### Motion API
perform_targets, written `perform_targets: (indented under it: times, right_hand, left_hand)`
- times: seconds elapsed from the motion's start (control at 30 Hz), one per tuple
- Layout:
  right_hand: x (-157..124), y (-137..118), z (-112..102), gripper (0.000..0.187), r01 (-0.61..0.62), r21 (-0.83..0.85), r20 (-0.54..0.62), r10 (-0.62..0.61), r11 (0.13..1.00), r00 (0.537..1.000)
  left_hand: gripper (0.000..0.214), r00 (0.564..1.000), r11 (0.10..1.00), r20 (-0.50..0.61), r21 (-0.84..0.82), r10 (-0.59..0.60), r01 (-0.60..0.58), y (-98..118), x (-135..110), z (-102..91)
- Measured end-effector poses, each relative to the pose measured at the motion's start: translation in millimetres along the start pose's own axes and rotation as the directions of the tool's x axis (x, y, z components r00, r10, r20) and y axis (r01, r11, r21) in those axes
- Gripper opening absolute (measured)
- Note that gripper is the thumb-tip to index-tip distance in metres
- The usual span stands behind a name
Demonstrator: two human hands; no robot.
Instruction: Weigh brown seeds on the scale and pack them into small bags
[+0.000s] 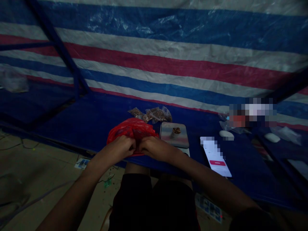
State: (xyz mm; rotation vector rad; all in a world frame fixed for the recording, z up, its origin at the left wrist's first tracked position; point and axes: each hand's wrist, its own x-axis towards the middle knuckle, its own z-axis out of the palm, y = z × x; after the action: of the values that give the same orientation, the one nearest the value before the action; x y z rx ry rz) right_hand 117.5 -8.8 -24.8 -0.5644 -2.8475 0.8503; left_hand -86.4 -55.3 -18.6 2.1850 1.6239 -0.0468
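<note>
Both left grip (123, 145) and right grip (153, 147), close together, clamped on the red plastic bag (132, 125)

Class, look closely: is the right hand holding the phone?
No: the right hand grips the red bag, while the phone lies apart on the blue table.

In front of me, the blue bench (93, 125) carries a red plastic bag (132, 126) at its near edge, with small clear bags of brown bits (157, 115) just behind. Rightward lie a scale (166, 136), a lit phone (215, 156) and a white oval object (225, 133).
</note>
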Motion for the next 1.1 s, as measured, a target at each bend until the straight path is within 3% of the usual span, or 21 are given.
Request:
perform_targets:
  times: [0.27, 0.43, 0.53, 0.63, 0.83, 0.97, 1.1]
  right_hand:
    - [-11, 9, -3, 0.017, 0.047, 0.006, -0.119, -0.046, 0.999, 0.992]
    - [-48, 14, -49, 0.014, -0.045, -0.031, -0.298, 0.034, 0.998, 0.954]
    - [-77, 27, -82, 0.016, -0.196, -0.039, -0.399, 0.164, 0.98, 0.902]
    - [-94, 38, -99, 0.018, -0.27, -0.037, -0.388, 0.236, 0.962, 0.891]
    - [-89, 42, -100, 0.022, -0.239, -0.15, -0.266, 0.194, 0.959, 0.944]
    - [-88, 44, -102, 0.02, -0.223, -0.178, -0.227, 0.18, 0.959, 0.957]
    - [-92, 43, -105, 0.015, -0.265, -0.103, -0.256, 0.232, 0.959, 0.938]
  left_hand:
    - [0.022, 0.999, 0.999, -0.031, -0.028, 0.022, -0.023, -6, -3, -1.8]
    - [0.017, 0.996, 0.998, -0.089, -0.061, 0.002, -0.008, -6, -6, -19.1]
    - [0.016, 0.989, 0.986, -0.126, -0.137, 0.079, -0.096, 6, -2, -38.1]
    - [0.015, 0.97, 0.959, -0.164, -0.19, 0.179, -0.209, 30, 15, -55.2]
    - [0.014, 0.932, 0.895, -0.135, -0.263, 0.336, -0.361, 82, 71, -70.0]
    - [0.015, 0.925, 0.897, -0.16, -0.235, 0.345, -0.375, 90, 93, -69.4]
    - [0.017, 0.911, 0.882, -0.179, -0.238, 0.371, -0.406, 86, 103, -60.9]
